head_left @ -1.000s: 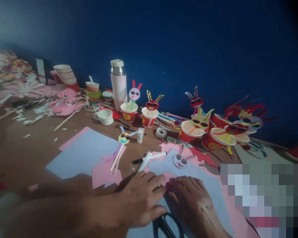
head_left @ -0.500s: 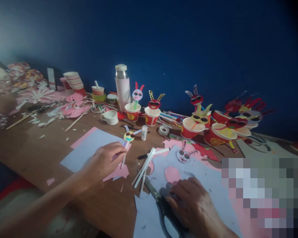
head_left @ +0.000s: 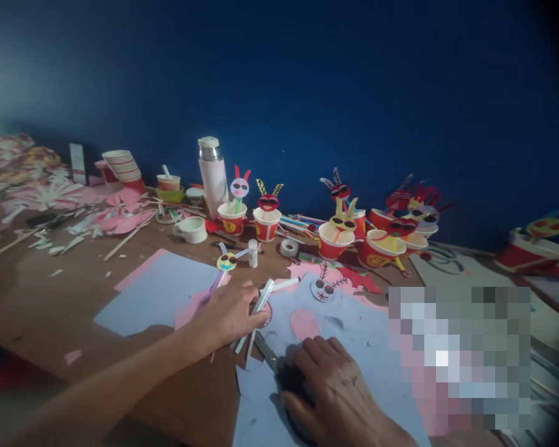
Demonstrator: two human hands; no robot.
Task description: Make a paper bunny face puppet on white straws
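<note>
My left hand [head_left: 235,311] is open beside a small bundle of white sticks [head_left: 263,299], its thumb and forefinger apart and against them. Just beyond it, a yellow paper face with blue antennae [head_left: 227,261] lies on the table with a purple stick below. My right hand [head_left: 333,382] rests open over the black handles of the scissors [head_left: 266,351], fingers bent down on the pale blue paper [head_left: 377,360]. The hand hides most of the handles. Near its fingertips lies a pink paper circle [head_left: 304,325]. A pale face with branched antennae [head_left: 323,290] lies farther back.
A white flask [head_left: 213,186] and several red paper cups [head_left: 267,225] with paper faces stand along the blue wall. A small white bottle [head_left: 253,254], a tape roll [head_left: 289,248] and a white cup [head_left: 193,230] are mid-table. Paper scraps [head_left: 125,217] cover the left.
My left hand has let go of the yellow face's stick and moved right to the white sticks. My right hand has shifted further over the scissors' handles. The view has turned right.
</note>
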